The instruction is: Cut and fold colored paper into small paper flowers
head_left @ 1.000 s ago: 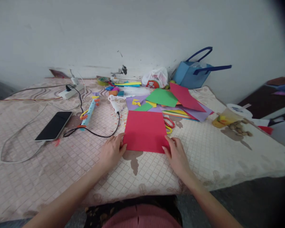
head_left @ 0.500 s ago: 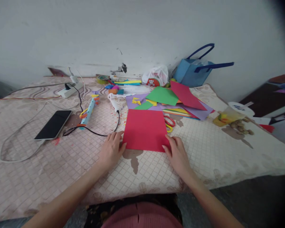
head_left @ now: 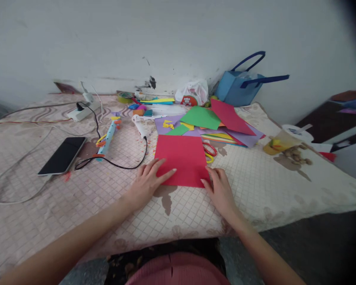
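A red sheet of paper (head_left: 182, 156) lies flat on the patterned tablecloth in front of me. Fingers spread, my left hand (head_left: 148, 180) rests over the sheet's lower left part. At the lower right corner, my right hand (head_left: 219, 188) has its thumb on the paper and its fingers along the right edge; the thumb and fingers look pinched on that corner. Scissors with red and yellow handles (head_left: 210, 149) lie partly beneath the sheet's right side. Just beyond the sheet, coloured papers (head_left: 201, 118) are piled in green, red and purple.
To the left are a phone (head_left: 62, 155) on a cable, a light-blue decorated strip (head_left: 107, 138) and a corded white glue gun (head_left: 140, 126). A power strip (head_left: 84, 112) lies behind. A blue bag (head_left: 237, 89) stands by the wall; a drink cup (head_left: 280, 142) is on the right.
My left hand has moved from the sheet's left edge onto its surface, its fingers spreading. The right hand stays at the lower right corner. The view has shifted slightly.
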A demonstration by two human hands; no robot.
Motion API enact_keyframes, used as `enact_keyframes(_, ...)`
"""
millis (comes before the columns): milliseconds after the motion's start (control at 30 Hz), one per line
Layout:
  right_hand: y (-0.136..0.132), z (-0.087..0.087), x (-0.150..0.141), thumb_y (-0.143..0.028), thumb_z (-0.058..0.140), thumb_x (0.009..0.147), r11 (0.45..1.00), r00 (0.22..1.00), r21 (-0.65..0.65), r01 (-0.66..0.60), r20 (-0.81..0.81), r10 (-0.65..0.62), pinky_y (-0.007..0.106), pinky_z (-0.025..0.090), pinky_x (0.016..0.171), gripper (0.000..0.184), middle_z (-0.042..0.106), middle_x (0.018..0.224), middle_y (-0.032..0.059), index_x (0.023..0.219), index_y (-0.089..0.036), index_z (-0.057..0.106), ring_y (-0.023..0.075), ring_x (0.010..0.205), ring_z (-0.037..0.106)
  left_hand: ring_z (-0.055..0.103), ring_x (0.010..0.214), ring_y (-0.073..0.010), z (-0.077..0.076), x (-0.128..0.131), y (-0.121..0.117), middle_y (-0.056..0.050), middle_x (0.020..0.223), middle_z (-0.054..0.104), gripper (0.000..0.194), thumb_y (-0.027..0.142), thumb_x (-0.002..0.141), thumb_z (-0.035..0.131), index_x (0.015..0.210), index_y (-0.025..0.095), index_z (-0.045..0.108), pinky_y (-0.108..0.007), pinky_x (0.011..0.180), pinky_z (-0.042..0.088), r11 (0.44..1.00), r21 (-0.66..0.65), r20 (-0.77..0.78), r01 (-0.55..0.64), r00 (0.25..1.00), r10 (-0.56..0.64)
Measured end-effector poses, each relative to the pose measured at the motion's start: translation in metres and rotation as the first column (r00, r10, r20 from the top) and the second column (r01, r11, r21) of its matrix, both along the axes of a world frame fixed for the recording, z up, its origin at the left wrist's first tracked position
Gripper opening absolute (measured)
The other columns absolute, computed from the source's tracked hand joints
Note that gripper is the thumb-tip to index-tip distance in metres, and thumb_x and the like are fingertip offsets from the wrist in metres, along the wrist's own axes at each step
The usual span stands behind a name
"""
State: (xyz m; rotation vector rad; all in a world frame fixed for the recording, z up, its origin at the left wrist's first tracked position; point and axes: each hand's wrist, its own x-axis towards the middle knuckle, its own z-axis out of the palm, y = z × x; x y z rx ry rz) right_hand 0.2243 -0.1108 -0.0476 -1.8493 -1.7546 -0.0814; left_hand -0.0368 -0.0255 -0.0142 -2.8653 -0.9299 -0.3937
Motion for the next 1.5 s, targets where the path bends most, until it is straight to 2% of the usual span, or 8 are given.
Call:
enact_keyframes(167,0.000,0.002,0.000,-0.032,0.044,0.090,1.000,1.000,-0.010,-0.006,-0.004,0.006,0.047,0.048,0.085,0.041,0.048,0.106,0.0136,0.129,-0.018,0.045,0.0278,0.101,0.052,0.030,0.133,-0.0317,0.004,0.007,0.004,-0.005,0.151,0.022,0.070,0.019,0.086,0.053,0.141,0.043,0.019,-0.051,0.099,0.035,0.973,0.072,-0.213,0.218,0.957,-0.198)
enact_keyframes(567,-0.001,0.009,0.001,-0.030,0.049,0.088,1.000,0.989,-0.013,-0.011,-0.145,0.009,0.045,0.049,0.083,0.038,0.050,0.103,0.0114,0.124,-0.018,0.049,0.0241,0.094,0.054,0.025,0.136,-0.0278,-0.001,0.008,0.008,0.000,0.151,0.024,0.058,0.018,0.086,0.051,0.139,0.030,0.031,-0.051,0.103,0.033,0.934,0.047,-0.318,0.354,0.891,-0.322)
enact_keyframes(733,-0.015,0.021,-0.004,-0.022,0.050,0.087,0.984,0.987,0.179,0.022,-0.163,0.007,0.042,0.049,0.085,0.030,0.053,0.107,0.0108,0.116,-0.019,0.055,0.0229,0.101,0.053,0.030,0.133,-0.0277,0.000,0.008,0.012,-0.001,0.149,0.029,0.059,0.017,0.085,0.052,0.139,0.029,0.031,-0.051,0.104,0.031,0.927,0.009,-0.311,0.374,0.882,-0.353)
enact_keyframes(800,-0.022,0.026,-0.015,-0.016,0.049,0.087,0.974,0.990,0.204,-0.094,-0.081,0.113,0.043,0.046,0.092,0.034,0.054,0.113,0.0109,0.120,-0.020,0.053,0.0229,0.110,0.050,0.034,0.131,-0.0278,-0.001,0.008,0.012,-0.002,0.149,0.030,0.060,0.017,0.084,0.053,0.139,0.029,0.031,-0.051,0.103,0.031,0.927,0.003,-0.310,0.376,0.881,-0.357)
enact_keyframes(933,-0.028,0.031,-0.043,-0.024,0.048,0.090,0.890,0.884,-0.103,-0.443,0.116,0.453,0.047,0.036,0.105,0.049,0.045,0.136,0.0141,0.136,-0.011,0.039,0.0256,0.132,0.032,0.035,0.131,-0.0272,-0.005,0.007,0.014,-0.003,0.148,0.031,0.056,0.022,0.084,0.055,0.136,0.028,0.036,-0.051,0.105,0.028,0.922,0.000,-0.299,0.386,0.880,-0.369)
enact_keyframes(1067,-0.027,0.028,-0.061,-0.043,0.052,0.086,0.854,0.850,-0.337,-0.397,0.216,0.481,0.053,0.028,0.108,0.071,0.029,0.147,0.0211,0.140,-0.002,0.030,0.0322,0.138,0.017,0.032,0.132,-0.0258,-0.011,0.006,0.017,-0.003,0.150,0.028,0.056,0.026,0.083,0.056,0.136,0.028,0.036,-0.050,0.107,0.025,0.917,0.002,-0.309,0.398,0.872,-0.378)
enact_keyframes(1200,-0.027,0.024,-0.061,-0.051,0.049,0.085,0.848,0.853,-0.384,-0.365,0.226,0.470,0.051,0.027,0.109,0.077,0.024,0.148,0.0224,0.140,-0.002,0.029,0.0325,0.138,0.014,0.031,0.133,-0.0254,-0.011,0.008,0.017,-0.002,0.149,0.029,0.059,0.028,0.084,0.056,0.138,0.029,0.033,-0.050,0.107,0.023,0.919,0.014,-0.321,0.393,0.873,-0.368)
enact_keyframes(1500,-0.044,0.018,-0.020,-0.039,0.046,0.089,0.889,0.873,-0.356,-0.288,0.283,0.397,0.051,0.029,0.109,0.069,0.025,0.149,0.0172,0.144,-0.004,0.021,0.0274,0.139,0.014,0.031,0.133,-0.0256,-0.006,0.008,0.015,-0.001,0.150,0.027,0.058,0.023,0.083,0.056,0.137,0.031,0.036,-0.050,0.109,0.021,0.928,-0.011,-0.313,0.372,0.880,-0.356)
